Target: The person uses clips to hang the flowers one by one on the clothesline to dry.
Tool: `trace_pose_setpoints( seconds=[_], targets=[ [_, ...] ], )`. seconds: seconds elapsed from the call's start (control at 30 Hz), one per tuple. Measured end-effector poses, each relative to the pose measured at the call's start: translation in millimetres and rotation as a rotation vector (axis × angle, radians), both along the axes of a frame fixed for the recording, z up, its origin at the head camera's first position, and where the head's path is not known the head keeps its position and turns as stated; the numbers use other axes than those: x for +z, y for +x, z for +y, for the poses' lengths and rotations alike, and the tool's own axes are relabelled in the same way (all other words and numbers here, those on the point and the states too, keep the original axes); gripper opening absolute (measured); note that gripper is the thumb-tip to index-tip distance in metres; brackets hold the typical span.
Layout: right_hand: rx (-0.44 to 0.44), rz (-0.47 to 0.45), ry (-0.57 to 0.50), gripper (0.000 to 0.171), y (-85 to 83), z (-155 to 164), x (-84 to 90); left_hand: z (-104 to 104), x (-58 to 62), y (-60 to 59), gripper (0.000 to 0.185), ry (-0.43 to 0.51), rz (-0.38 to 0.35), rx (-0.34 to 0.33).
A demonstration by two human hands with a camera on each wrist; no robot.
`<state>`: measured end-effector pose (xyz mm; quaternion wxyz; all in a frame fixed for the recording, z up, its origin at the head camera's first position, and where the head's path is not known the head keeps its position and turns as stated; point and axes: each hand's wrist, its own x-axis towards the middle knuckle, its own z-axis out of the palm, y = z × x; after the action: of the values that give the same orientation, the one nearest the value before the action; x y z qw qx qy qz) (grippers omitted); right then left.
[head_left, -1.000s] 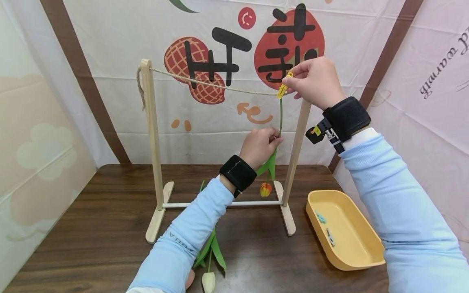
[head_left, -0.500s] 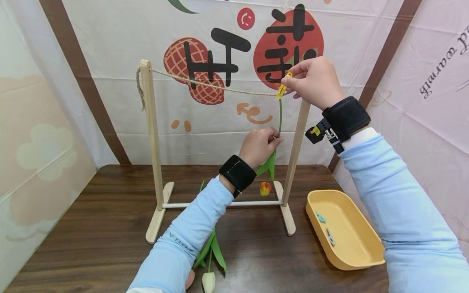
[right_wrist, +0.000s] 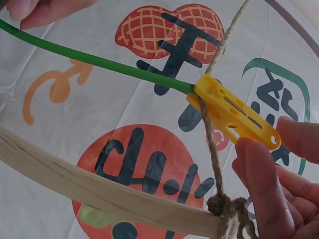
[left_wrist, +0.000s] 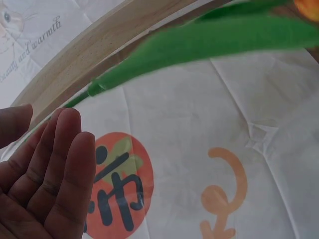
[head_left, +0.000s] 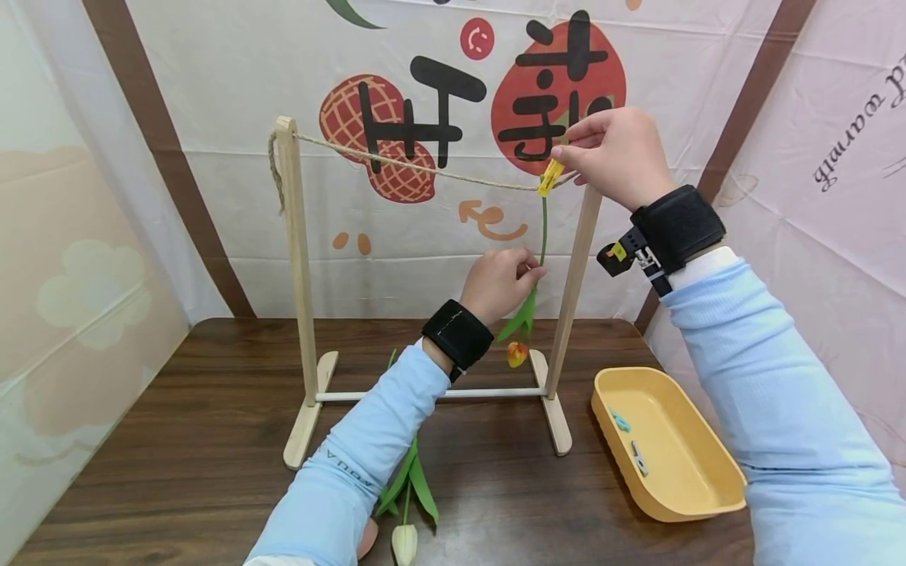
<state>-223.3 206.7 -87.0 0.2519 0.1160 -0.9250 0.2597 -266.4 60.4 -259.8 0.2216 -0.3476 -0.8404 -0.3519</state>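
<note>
Tulip stem (head_left: 543, 228) hangs between right hand (head_left: 616, 157) and left hand (head_left: 499, 283).

Both arms wear long, light blue sleeves. The left sleeve (head_left: 354, 464) has small grey letters printed near the elbow. A white cuff (head_left: 697, 266) peeks out at the end of the right sleeve (head_left: 771, 417). Each wrist has a wide black band around it. The left band (head_left: 457, 336) is plain, with a thin line of pale stitches along one edge. The right band (head_left: 678, 226) carries a small black camera (head_left: 617, 257) on a metal clip, and the camera has a little yellow sticker on it. The left hand (head_left: 501, 281) and right hand (head_left: 614, 156) are bare, with no gloves or rings.
</note>
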Motion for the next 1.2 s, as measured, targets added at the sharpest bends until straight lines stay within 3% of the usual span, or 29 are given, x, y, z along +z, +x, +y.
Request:
trace_pose_setpoints(
  seconds=[0.37, 0.8, 1.2],
  targets=[
    [-0.008, 0.041, -0.008, 0.04, 5.9, 1, -1.3, -5, -0.4, 3.4, 0.018, -0.001, 0.005, 0.005],
    [-0.036, 0.027, -0.031, 0.041, 15.3, 11, -1.4, -17, 3.8, 3.9, 0.018, -0.012, 0.013, 0.026],
    [-0.053, 0.07, 0.001, 0.04, 25.8, 8, -2.6, -27, 3.7, 4.3, 0.021, -0.016, 0.023, 0.035]
  ],
)
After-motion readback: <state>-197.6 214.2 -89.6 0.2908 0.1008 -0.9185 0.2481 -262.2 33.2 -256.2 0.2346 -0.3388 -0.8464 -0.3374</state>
